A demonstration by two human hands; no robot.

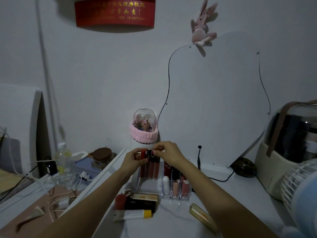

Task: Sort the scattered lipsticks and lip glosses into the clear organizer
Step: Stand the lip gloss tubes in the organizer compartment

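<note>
We look down at a white worktop point(171, 225) in dim light, with both arms reaching forward. Our left hand point(135, 158) curls around the tops of a row of tall lip gloss tubes point(151, 167) standing upright in the rear left part of the clear organizer point(175, 193). Our right hand point(169, 152) meets it from the other side, fingertips pinching the cap of one tube in that same row. In the organizer's front compartments stand two pink lipsticks point(181, 187) and, just left of them, a small white tube point(165, 182); darker tubes stand behind them.

Still loose on the worktop, in front of the organizer, lie a black and gold box point(142, 202), a red rounded item point(120, 201) touching its left end, and a white tube with a yellow cap point(133, 214) just below. A gold tube point(203, 218) lies to the right, beside our right forearm. Against the wall stands a wavy-edged mirror point(214, 103) with a pink plush rabbit point(202, 26) at its top.
</note>
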